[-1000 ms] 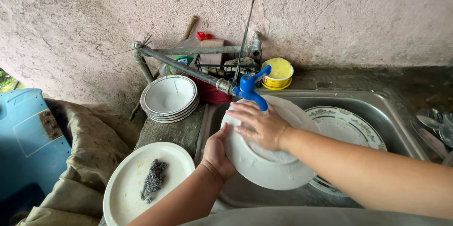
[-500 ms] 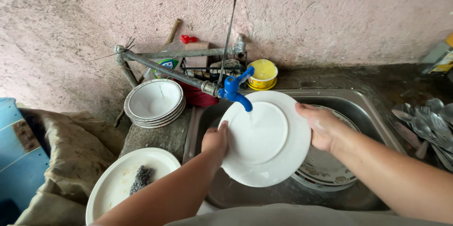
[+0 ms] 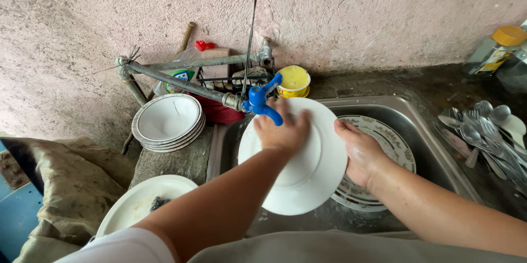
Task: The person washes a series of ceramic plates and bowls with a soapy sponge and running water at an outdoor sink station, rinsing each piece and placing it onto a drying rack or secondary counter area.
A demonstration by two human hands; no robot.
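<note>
A white plate is held tilted over the steel sink, just under the blue tap. My right hand grips the plate's right rim. My left hand lies flat on the plate's face near its top, fingers spread, right below the tap's spout. A patterned plate lies in the sink behind and under the white one.
A stack of white bowls sits left of the sink. A white plate with a dark scrubber is at the lower left. A yellow tub and wire rack stand at the wall. Spoons lie at the right, near a yellow-capped bottle.
My left hand has left the plate's left rim and moved onto its face. My right hand stays on the right rim. The view has shifted right.
</note>
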